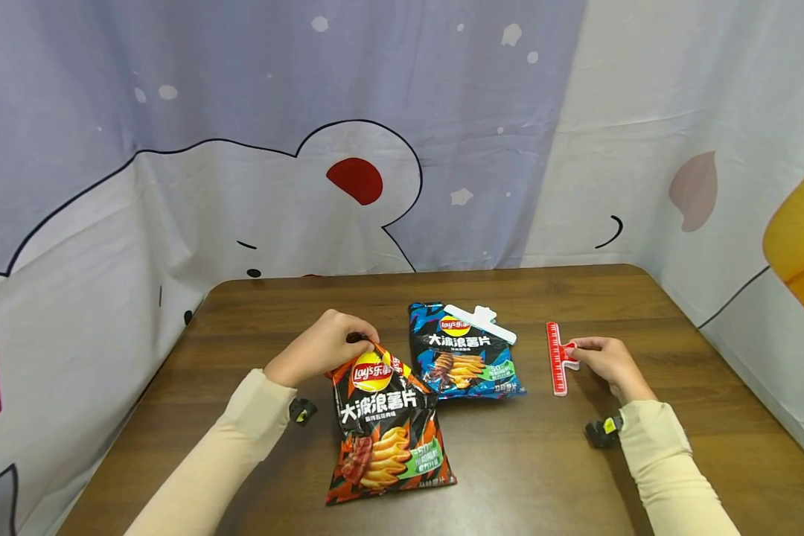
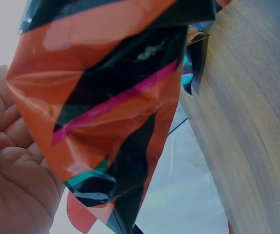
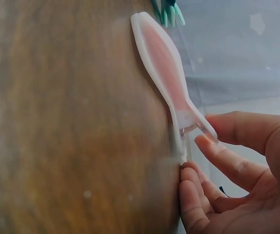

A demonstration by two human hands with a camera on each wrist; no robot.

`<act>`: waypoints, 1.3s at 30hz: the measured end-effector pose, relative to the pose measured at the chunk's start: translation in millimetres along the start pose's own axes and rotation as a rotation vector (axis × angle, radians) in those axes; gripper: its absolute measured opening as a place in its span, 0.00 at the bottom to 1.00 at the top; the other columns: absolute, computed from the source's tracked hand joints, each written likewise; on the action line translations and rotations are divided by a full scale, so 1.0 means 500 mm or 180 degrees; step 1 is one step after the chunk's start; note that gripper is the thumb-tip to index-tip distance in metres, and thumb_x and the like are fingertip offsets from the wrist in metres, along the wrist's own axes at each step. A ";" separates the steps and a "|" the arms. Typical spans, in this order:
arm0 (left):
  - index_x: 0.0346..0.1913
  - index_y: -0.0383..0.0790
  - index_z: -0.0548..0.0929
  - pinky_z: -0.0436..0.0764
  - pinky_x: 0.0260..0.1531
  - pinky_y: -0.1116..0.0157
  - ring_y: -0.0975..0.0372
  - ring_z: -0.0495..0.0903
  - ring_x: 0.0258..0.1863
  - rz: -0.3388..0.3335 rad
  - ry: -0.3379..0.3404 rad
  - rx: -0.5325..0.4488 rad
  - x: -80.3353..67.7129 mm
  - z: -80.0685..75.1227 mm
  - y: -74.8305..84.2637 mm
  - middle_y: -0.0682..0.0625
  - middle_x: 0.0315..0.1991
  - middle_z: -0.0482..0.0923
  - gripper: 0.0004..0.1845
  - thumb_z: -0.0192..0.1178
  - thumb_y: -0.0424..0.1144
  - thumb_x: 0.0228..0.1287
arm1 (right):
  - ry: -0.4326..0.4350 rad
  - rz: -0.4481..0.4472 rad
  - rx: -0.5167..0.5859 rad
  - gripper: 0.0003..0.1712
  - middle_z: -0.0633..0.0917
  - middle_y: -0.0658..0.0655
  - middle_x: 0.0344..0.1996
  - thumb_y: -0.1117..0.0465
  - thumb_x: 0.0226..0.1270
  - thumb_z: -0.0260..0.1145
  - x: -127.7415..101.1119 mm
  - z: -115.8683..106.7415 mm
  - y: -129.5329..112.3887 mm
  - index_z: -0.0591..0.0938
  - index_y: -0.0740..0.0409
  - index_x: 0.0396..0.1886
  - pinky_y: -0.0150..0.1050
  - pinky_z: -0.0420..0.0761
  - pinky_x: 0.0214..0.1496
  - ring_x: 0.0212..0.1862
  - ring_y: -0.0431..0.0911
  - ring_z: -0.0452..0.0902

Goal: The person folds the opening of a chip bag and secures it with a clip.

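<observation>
Fingers [image 1: 574, 350] pinch red clip [image 1: 557, 357]; blue bag [image 1: 464, 351] (white-clipped) beside orange bag [image 1: 383, 424].

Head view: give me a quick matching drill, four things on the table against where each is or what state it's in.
Things:
1. orange chip bag
2. blue chip bag
3. red clip
4. white clip

States:
A. clamped across a bag's top
B. top gripped by the left hand
C. flat on the table, touched by the right hand
D. lying untouched between the hands

Pairs: 1-B, 2-D, 3-C, 4-A
</observation>
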State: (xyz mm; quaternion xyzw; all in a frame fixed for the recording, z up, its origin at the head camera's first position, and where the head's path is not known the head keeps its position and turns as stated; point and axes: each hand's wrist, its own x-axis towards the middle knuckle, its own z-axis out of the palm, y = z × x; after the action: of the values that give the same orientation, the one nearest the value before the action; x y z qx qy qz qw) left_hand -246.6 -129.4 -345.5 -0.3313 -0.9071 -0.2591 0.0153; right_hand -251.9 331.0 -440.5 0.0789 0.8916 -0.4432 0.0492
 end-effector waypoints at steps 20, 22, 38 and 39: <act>0.37 0.46 0.87 0.81 0.35 0.67 0.66 0.79 0.32 -0.0062 -0.0031 -0.0030 -0.001 0.001 -0.001 0.53 0.35 0.85 0.05 0.62 0.34 0.63 | -0.0231 0.0077 0.0917 0.28 0.82 0.41 0.32 0.59 0.70 0.60 -0.001 0.001 -0.003 0.69 0.76 0.62 0.29 0.82 0.39 0.34 0.33 0.78; 0.37 0.46 0.87 0.81 0.35 0.68 0.66 0.79 0.32 -0.0067 -0.0032 -0.0032 -0.002 0.001 0.000 0.53 0.35 0.85 0.05 0.62 0.34 0.63 | -0.0234 0.0075 0.0906 0.28 0.82 0.40 0.32 0.59 0.70 0.60 0.000 0.000 -0.002 0.69 0.75 0.62 0.29 0.82 0.38 0.34 0.33 0.78; 0.37 0.45 0.87 0.81 0.37 0.66 0.66 0.80 0.33 -0.0099 -0.0025 -0.0046 -0.002 0.001 0.000 0.53 0.36 0.85 0.05 0.62 0.34 0.64 | -0.0442 0.0182 0.0701 0.33 0.82 0.54 0.40 0.57 0.70 0.60 -0.003 -0.007 -0.004 0.67 0.82 0.62 0.28 0.82 0.39 0.35 0.32 0.77; 0.38 0.45 0.87 0.81 0.37 0.66 0.66 0.80 0.33 -0.0093 -0.0021 -0.0042 -0.002 0.001 -0.001 0.53 0.36 0.85 0.05 0.62 0.34 0.64 | -0.0461 0.0184 0.0695 0.33 0.82 0.54 0.40 0.57 0.70 0.60 -0.003 -0.008 -0.005 0.67 0.82 0.62 0.29 0.82 0.39 0.35 0.32 0.77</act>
State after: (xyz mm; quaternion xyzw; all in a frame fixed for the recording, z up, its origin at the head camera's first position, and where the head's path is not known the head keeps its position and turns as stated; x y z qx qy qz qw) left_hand -245.9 -130.0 -346.2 -0.3190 -0.9102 -0.2642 0.0063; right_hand -251.1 332.6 -436.1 0.0773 0.8295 -0.5406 0.1173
